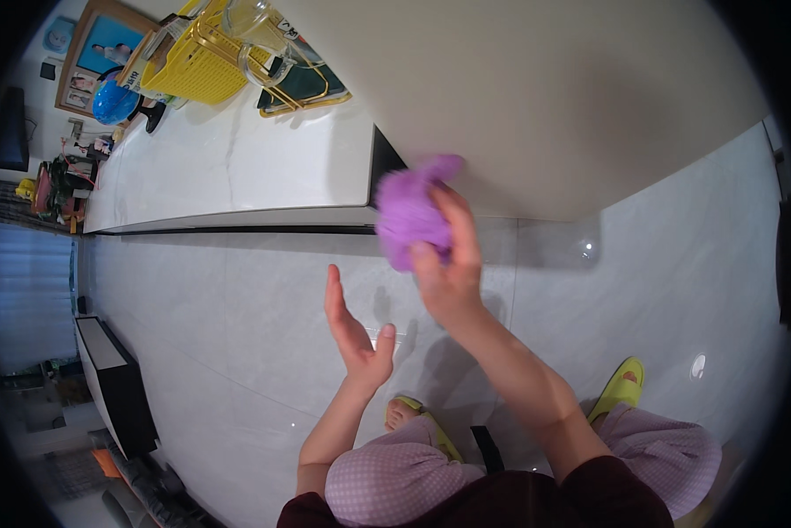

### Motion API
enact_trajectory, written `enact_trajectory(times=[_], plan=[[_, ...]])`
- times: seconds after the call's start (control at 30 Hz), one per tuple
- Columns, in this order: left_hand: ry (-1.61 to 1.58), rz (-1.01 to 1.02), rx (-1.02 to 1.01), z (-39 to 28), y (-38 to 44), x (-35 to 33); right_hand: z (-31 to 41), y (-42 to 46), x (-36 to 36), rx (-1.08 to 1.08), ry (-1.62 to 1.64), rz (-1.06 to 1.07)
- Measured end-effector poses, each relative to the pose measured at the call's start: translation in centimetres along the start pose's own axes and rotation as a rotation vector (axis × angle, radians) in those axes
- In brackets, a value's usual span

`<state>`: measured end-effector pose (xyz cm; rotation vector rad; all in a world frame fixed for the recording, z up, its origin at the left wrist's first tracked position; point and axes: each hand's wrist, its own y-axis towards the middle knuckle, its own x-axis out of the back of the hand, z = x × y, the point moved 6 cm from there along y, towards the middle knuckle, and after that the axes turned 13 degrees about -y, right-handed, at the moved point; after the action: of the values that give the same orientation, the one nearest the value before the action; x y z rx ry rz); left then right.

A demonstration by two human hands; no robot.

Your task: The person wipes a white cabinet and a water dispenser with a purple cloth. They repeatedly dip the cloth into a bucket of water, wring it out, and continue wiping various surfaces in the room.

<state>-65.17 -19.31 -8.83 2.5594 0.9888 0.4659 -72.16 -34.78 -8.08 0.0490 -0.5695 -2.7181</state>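
My right hand point(453, 257) grips a bunched purple cloth point(408, 211), which looks blurred. The cloth is beside the near end of a white marble-patterned counter point(289, 158) and in front of a large pale upright panel point(534, 112); whether it touches either I cannot tell. My left hand point(359, 336) is held up over the grey floor tiles, below and to the left of the cloth. Its fingers are extended, the thumb stands apart, and nothing is in it.
On the counter stand a yellow plastic basket point(204, 66), a gold wire rack point(296, 105) with glassware point(256, 30), a small globe point(114, 99) and a framed picture point(108, 46). A low black-and-white table point(118, 389) is at far left. My feet wear yellow-green slippers point(620, 389).
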Motion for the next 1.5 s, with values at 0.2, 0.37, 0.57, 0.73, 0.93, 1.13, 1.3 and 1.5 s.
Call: enact_trajectory(times=[0.2, 0.37, 0.57, 0.73, 0.93, 1.13, 1.3, 1.5], plan=[[-0.091, -0.152, 0.126, 1.3, -1.0, 1.6, -1.5, 0.6, -4.8, 0.138, -0.181, 0.187], [-0.073, -0.114, 0.197, 1.8, -2.0, 1.2, -13.0, -4.7, -6.0, -0.130, -0.196, 0.123], [0.013, 0.086, 0.299, 3.6, -2.6, -1.0, -19.0, -6.9, -5.0, -0.468, -0.130, 0.237], [-0.013, 0.014, 0.444, 5.0, -3.3, -1.3, -17.4, -13.6, -1.7, -0.794, -0.181, 0.824], [0.008, 0.058, 0.493, 5.2, -3.9, -1.9, -12.1, -16.0, 3.1, -0.789, -0.178, 0.842], [0.067, 0.211, 0.564, 5.5, -5.2, -3.4, -9.8, -16.0, 4.7, -0.816, -0.099, 0.851], [-0.314, 0.377, 1.003, 3.8, -4.1, -5.0, -6.5, -13.0, 5.2, -0.821, 0.048, 0.577], [-0.079, 0.459, 0.884, -4.8, 2.0, -7.4, -0.2, -8.8, 5.0, -0.455, 0.118, 0.074]])
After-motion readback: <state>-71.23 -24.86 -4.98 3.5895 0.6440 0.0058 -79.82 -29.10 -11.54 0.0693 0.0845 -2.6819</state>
